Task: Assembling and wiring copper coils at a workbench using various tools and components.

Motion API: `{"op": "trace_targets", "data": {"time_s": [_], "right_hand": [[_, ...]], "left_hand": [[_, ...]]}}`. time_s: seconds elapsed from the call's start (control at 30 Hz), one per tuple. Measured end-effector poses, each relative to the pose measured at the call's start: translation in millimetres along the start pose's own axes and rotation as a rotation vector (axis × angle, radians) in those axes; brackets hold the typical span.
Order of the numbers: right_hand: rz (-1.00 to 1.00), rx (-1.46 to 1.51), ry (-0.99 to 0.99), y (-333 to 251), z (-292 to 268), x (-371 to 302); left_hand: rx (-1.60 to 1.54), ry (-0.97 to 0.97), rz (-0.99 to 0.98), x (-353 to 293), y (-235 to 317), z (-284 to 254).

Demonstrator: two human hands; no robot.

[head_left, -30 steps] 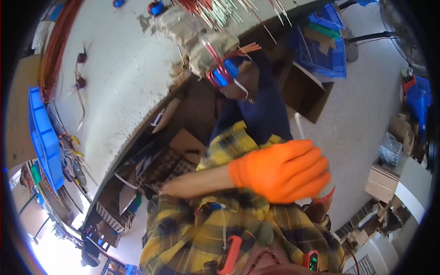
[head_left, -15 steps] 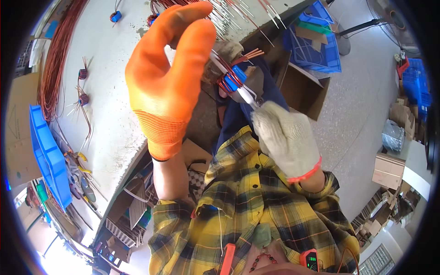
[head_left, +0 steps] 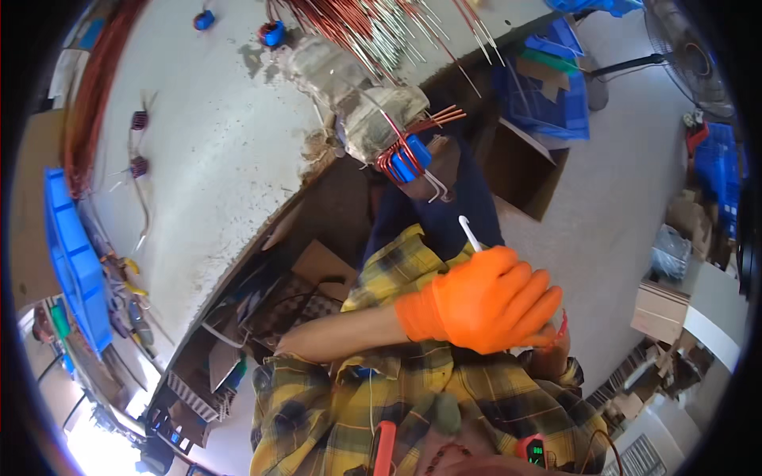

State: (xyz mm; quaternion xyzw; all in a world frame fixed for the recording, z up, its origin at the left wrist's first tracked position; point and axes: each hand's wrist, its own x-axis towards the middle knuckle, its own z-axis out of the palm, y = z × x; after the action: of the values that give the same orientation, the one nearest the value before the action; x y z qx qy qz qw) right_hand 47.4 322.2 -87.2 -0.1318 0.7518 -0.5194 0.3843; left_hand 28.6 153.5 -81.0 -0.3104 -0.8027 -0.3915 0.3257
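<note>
My left hand (head_left: 496,301), in an orange glove, is closed in front of my body, its fingers curled over where my right hand lies. A slim white hook tool (head_left: 470,233) juts up from the top of this glove. Of my right hand, only the red glove cuff (head_left: 563,327) shows; its fingers are hidden. Above the hook, apart from it, a blue ring core (head_left: 410,161) wound with red-brown enamelled wire sits against a grimy holder (head_left: 382,119) at the bench edge. Pale, bent wire ends (head_left: 435,187) hang below the core; several copper-coloured ends point right.
Bundled silver-tipped wires (head_left: 389,40) lie on the pale bench (head_left: 214,159), near another blue wound core (head_left: 271,33). Long red-brown wires (head_left: 95,103), a blue tray (head_left: 75,262) and pliers are at left. Blue crates (head_left: 548,99) and an open cardboard box (head_left: 528,170) stand right.
My left hand has swung from above the bench down and right, over my right hand. The white hook has come out of the core, and bent wire ends now hang there.
</note>
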Motion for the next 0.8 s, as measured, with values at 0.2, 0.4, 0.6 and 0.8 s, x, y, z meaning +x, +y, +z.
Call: {"op": "trace_targets", "data": {"time_s": [0.2, 0.4, 0.6, 0.8], "right_hand": [[-0.041, 0.917, 0.004, 16, 18, 15], [-0.084, -0.287, 0.255, -79, 13, 60], [-0.212, 0.711, -0.104, -14, 11, 70], [0.420, 0.972, -0.012, -9, 22, 88]], "left_hand": [[0.070, 0.333, -0.195, 19, -56, -96], [-0.018, 0.245, -0.654, 29, -112, -118], [-0.134, 0.339, -0.823, 47, -90, -120], [0.187, -0.173, 0.160, 39, -69, -106]]}}
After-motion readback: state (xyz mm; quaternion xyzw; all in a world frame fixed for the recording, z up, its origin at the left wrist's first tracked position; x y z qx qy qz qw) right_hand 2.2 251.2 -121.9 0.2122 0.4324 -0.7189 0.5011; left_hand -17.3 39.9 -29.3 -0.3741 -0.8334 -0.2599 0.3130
